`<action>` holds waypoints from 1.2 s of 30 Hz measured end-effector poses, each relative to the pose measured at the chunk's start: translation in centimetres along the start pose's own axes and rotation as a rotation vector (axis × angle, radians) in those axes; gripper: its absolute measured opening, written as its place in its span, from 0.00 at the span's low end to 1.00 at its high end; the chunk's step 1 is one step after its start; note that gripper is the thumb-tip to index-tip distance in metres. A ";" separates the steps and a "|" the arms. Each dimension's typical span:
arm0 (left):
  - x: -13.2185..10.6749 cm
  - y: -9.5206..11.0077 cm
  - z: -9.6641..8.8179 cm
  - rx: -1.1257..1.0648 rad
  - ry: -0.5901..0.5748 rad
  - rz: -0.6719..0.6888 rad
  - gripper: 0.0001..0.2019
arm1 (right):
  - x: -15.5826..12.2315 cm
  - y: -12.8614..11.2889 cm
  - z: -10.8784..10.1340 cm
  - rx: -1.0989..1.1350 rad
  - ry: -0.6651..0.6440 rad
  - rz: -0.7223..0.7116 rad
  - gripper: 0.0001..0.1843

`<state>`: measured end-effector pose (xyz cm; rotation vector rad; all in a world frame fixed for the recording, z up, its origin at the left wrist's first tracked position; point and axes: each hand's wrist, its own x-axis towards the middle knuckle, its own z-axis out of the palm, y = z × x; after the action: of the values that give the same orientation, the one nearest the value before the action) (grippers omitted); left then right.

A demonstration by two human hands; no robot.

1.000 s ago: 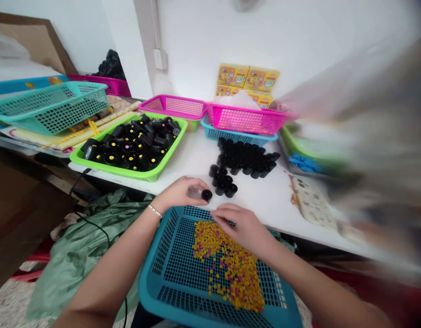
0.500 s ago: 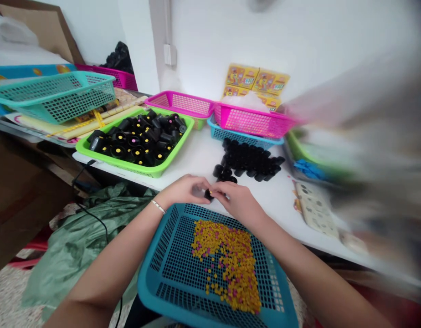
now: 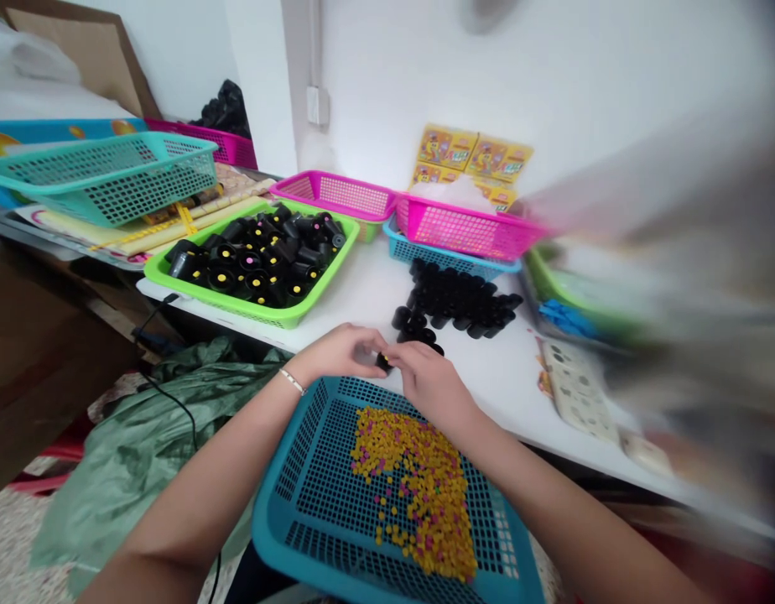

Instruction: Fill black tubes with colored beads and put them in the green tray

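Pinched between the thumb and fingers of my left hand (image 3: 345, 351) is a small black cylindrical cap (image 3: 382, 363). My right hand (image 3: 430, 376) meets it there, its fingertips closed over the cap's open end, where a bit of a small yellow piece (image 3: 386, 358) shows. Below both hands lies a teal basket (image 3: 318, 486) with many small yellow and pink pieces (image 3: 434, 495) heaped toward its right side. Just beyond my right hand, a cluster of black caps (image 3: 460, 298) stands on the white table (image 3: 356, 298).
A green basket (image 3: 236, 307) at left holds black caps with yellow or pink centres. Pink baskets (image 3: 469, 228), a blue basket (image 3: 444, 254) and yellow boxes (image 3: 475, 155) line the wall. A patterned phone-like slab (image 3: 579, 390) lies at right; green sheeting (image 3: 142, 470) hangs at left.
My right hand has shifted slightly and its fingers now lie flatter over the cap. My left hand keeps the cap in the same place. The view has moved slightly.
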<state>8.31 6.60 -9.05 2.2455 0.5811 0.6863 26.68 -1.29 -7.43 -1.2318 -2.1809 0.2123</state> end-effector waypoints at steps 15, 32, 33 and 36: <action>0.0 -0.5 0.1 0.027 0.001 -0.007 0.17 | -2.9 -0.3 2.1 -0.377 -0.035 -0.120 0.23; -0.2 -0.6 0.2 0.040 0.028 -0.007 0.17 | -1.8 -0.5 1.5 -0.426 -0.117 -0.158 0.22; -0.2 -0.7 0.2 0.038 0.028 -0.006 0.17 | -2.0 -0.5 1.7 -0.467 -0.142 -0.189 0.22; -0.1 -0.7 0.4 0.037 0.027 -0.002 0.15 | -1.8 -0.6 1.9 -0.609 -0.201 -0.264 0.23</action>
<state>8.30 6.83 -9.84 2.2721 0.6141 0.7115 25.76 -2.82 -9.48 -1.2437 -2.6637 -0.4925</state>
